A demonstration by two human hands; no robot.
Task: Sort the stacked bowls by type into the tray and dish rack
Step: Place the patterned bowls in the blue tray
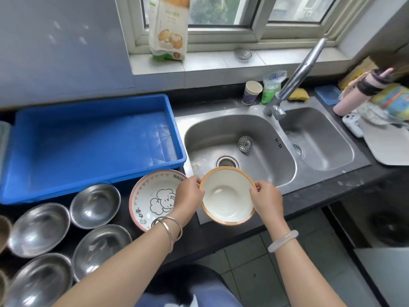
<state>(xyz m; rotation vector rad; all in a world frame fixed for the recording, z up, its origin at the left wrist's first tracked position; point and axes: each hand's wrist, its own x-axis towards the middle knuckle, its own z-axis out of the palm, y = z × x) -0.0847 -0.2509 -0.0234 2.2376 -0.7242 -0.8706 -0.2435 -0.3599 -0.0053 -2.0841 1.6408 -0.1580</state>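
Head cam, looking down at the counter (321,191). I hold the white bowl (226,196) w/ both hands. My L hand (189,196) pinches its left rim, fingers curled at the edge. My R hand (266,199) pinches the right rim opposite. The bowl is white inside w/ an orange-gold band round the rim. It is mouth up, tipped a bit toward me, over the near edge of the sink (221,134), left basin side. Can't tell if its base touches the steel edge.

Just left of it, partly under my L hand, the cartoon bowl (152,200) (pink rim, drawing inside) sits on the dark counter. Further left are 4 steel bowls (95,206), mouth up, side by side. The blue tray (88,147) lies behind them, its right end just beside the sink.

In the left basin a strainer plug (245,144) lies near the drain. The faucet (296,78) rises btw the two basins, w/ a paper cup (252,92) and a sponge (298,95) behind. Silver bangles (169,229) are on my L wrist and a pale bangle (283,240) on my R.
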